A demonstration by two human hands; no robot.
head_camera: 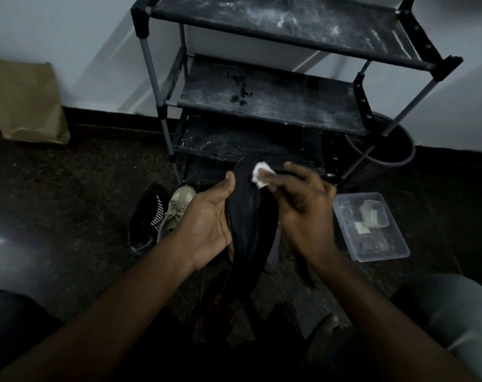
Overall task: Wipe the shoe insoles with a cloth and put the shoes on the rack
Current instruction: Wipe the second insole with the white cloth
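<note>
Near the rack (267,97), left hand (206,224) grips black insole (251,221); right hand (303,205) pinches cloth (260,175) against it.

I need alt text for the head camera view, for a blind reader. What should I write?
A left hand holds a black insole while the right hand presses a white cloth to its far end. Behind stands a dusty black shoe rack; a beige sneaker and a black shoe lie on the floor at left.

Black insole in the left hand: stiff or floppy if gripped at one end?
Probably floppy: the black insole curves where the left hand cups it. Likely light: one hand supports it. The white cloth pressing its tip may bend it.
</note>
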